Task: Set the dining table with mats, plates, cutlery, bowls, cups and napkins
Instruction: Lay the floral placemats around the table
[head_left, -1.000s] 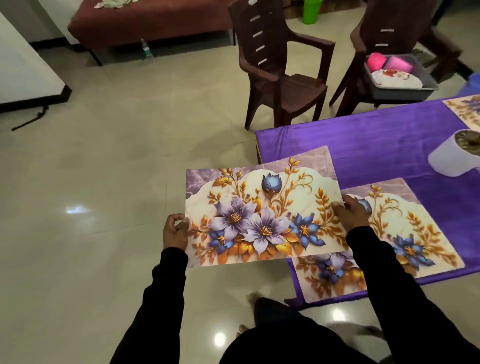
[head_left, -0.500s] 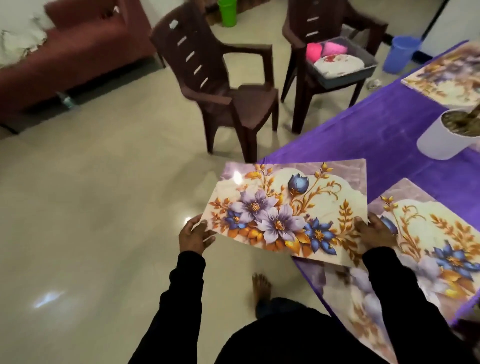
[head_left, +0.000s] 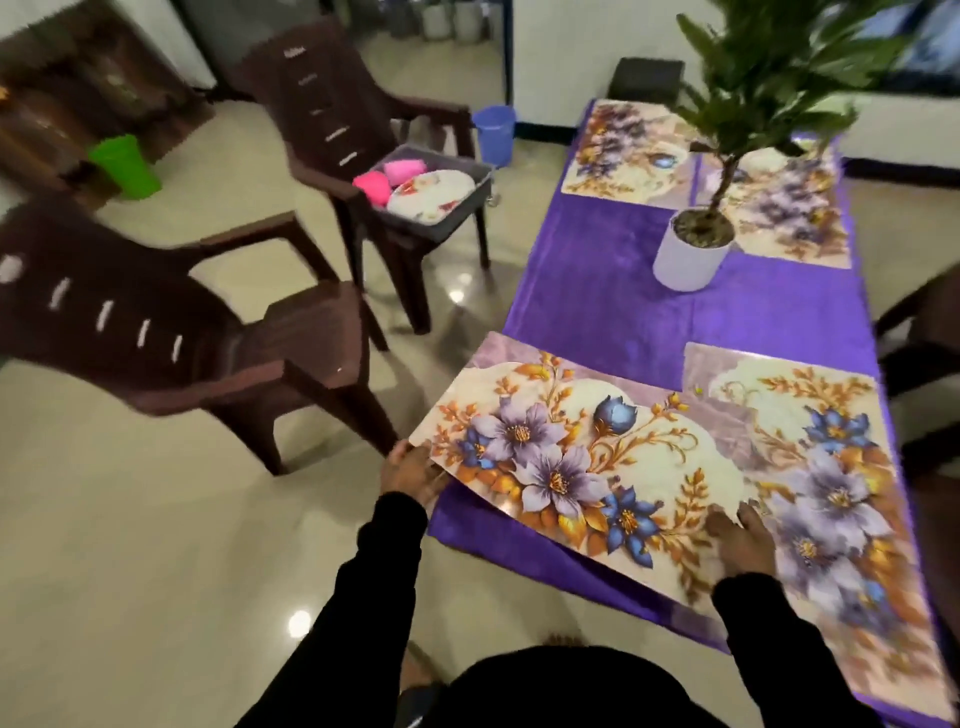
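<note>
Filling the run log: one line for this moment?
step: placing mat | left hand: grips floral mat | right hand: holds it | purple table: three mats laid

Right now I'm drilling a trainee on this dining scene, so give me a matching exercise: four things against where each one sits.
Things:
1. held floral mat
2. potted plant
3. grey tub
4. green cup

Places:
A. on a brown chair seat
B. on the floor
C. middle of the purple tablecloth
D. between both hands

Pairs: 1-D, 2-C, 3-A, 4-B
</note>
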